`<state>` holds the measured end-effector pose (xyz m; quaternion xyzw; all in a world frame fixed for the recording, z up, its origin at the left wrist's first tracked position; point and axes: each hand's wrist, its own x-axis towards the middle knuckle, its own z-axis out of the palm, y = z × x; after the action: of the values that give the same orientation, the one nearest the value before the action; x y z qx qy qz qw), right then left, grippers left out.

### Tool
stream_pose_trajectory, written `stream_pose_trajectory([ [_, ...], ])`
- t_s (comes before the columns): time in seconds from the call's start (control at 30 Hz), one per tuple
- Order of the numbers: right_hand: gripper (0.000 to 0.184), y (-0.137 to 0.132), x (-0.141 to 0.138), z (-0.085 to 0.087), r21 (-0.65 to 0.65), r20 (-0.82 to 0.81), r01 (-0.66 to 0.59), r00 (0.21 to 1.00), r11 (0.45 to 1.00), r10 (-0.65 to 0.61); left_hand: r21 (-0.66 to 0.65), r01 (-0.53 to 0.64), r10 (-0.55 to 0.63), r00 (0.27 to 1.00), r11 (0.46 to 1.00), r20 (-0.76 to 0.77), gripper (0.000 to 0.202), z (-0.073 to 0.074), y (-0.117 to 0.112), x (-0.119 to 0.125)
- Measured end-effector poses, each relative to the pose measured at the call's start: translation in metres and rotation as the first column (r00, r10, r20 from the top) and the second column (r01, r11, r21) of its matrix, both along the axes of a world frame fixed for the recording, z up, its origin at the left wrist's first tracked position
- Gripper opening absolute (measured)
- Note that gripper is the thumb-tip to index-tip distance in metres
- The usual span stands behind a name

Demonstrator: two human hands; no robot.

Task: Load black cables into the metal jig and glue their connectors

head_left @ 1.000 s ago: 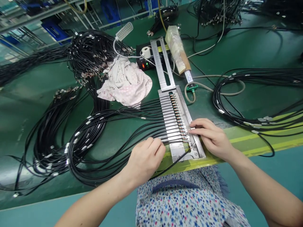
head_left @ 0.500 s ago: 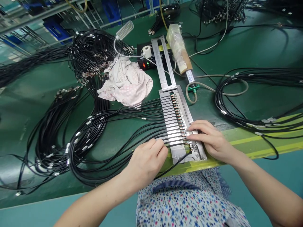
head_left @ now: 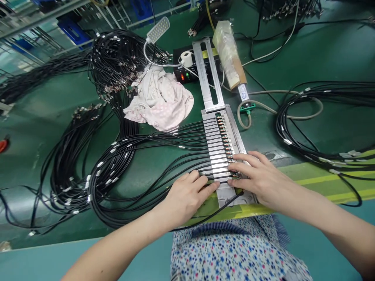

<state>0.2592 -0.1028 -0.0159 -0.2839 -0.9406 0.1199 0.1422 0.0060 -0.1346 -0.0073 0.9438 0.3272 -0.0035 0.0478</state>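
Note:
A slotted metal fixture lies near the front edge of the green bench, with several black cables laid side by side in its grooves and their brass-tipped ends lined up in its channel. My left hand lies at the fixture's near left edge, fingers stretched over the nearest cables. My right hand rests on the fixture's near end, fingers extended and pressing on the cable tips. One loose black cable runs out from under my right hand toward my body.
Large bundles of black cables cover the left of the bench, more loops lie to the right. A crumpled pale cloth, a black power box, a small LED lamp and a wrapped tool sit behind the fixture.
Both hands slid closer together onto the fixture's near end; my left fingers uncurled and reached onto the cables, and my right fingers moved leftward over the tips. The camera shifted slightly.

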Motion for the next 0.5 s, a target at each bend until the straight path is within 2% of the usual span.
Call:
stream_pose_trajectory([
  [0.2,0.024,-0.006,-0.005,-0.001,0.084,0.031,0.041,0.999,0.996,-0.044,0.077,0.006,0.002,0.995,0.997,-0.101,0.036,0.011,-0.002,0.011],
  [0.3,0.035,-0.006,0.001,-0.005,0.057,0.000,0.039,0.999,0.998,-0.039,0.096,-0.027,0.031,0.999,0.995,-0.040,0.027,0.012,-0.010,0.017],
  [0.4,0.046,-0.004,0.014,-0.007,0.021,-0.163,0.055,0.985,0.998,-0.051,0.042,-0.088,0.083,0.989,0.995,0.121,0.024,0.009,-0.023,0.019],
  [0.5,0.051,-0.005,0.027,-0.005,-0.019,-0.349,0.192,0.918,0.981,-0.187,-0.017,-0.095,0.097,0.974,0.995,0.205,0.018,0.002,-0.036,0.018],
])
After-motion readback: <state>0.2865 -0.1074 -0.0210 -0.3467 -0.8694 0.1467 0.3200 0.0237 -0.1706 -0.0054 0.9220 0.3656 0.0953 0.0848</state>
